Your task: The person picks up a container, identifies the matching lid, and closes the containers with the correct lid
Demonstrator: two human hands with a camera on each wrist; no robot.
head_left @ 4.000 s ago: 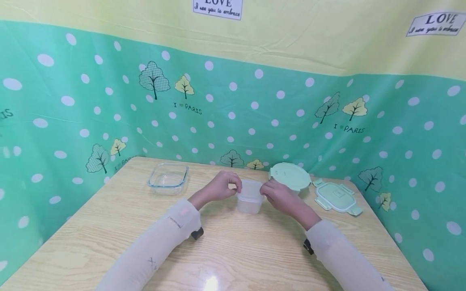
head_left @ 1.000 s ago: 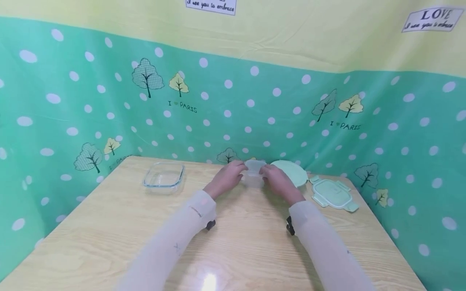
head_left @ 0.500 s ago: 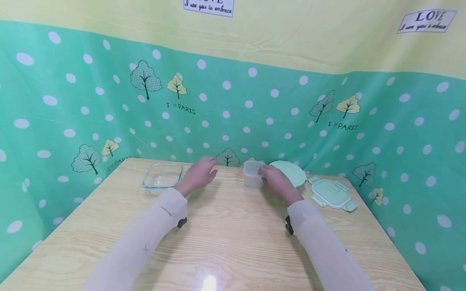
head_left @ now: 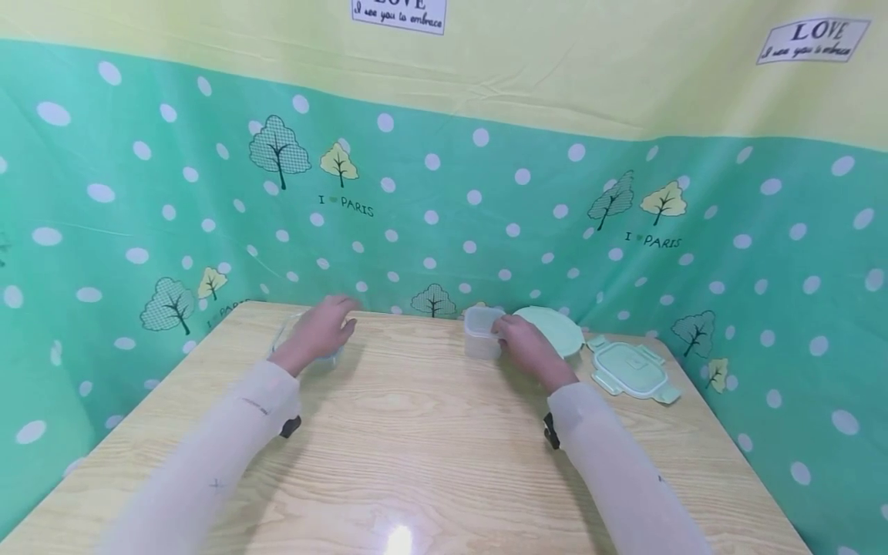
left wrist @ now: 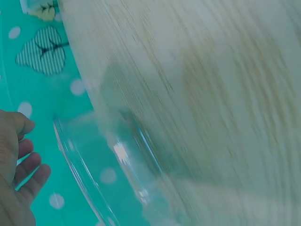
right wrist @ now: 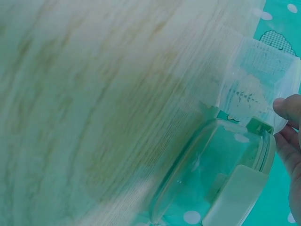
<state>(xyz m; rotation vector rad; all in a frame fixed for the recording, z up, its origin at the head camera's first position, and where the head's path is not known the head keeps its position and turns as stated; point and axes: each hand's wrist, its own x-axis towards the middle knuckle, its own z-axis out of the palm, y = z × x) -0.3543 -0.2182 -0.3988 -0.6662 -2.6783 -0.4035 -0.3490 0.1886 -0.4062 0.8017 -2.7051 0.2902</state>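
My right hand (head_left: pixel 529 348) pinches the near right rim of a small translucent plastic food container (head_left: pixel 481 347), which stands upright at the back of the table. In the right wrist view the thumb of the right hand (right wrist: pixel 290 127) lies at that container's (right wrist: pixel 249 77) rim, with the fingers on its outer side. My left hand (head_left: pixel 321 330) is over a lidless glass food container (head_left: pixel 336 355) at the back left and hides most of it. The left wrist view has the left hand (left wrist: pixel 21 162) with spread fingers, apart from the blurred glass wall (left wrist: pixel 123 155).
Right beside the plastic container is a round glass container with a pale green clip lid (head_left: pixel 553 327). A separate rectangular green lid (head_left: pixel 638 370) with its side flaps spread lies at the right. A polka-dot curtain (head_left: pixel 444 200) hangs along the back edge of the wooden table (head_left: pixel 416 447).
Both hands carried the plastic container toward the back of the table, beside the round one. The left hand then let go and moved left to the glass container; the right hand stayed.
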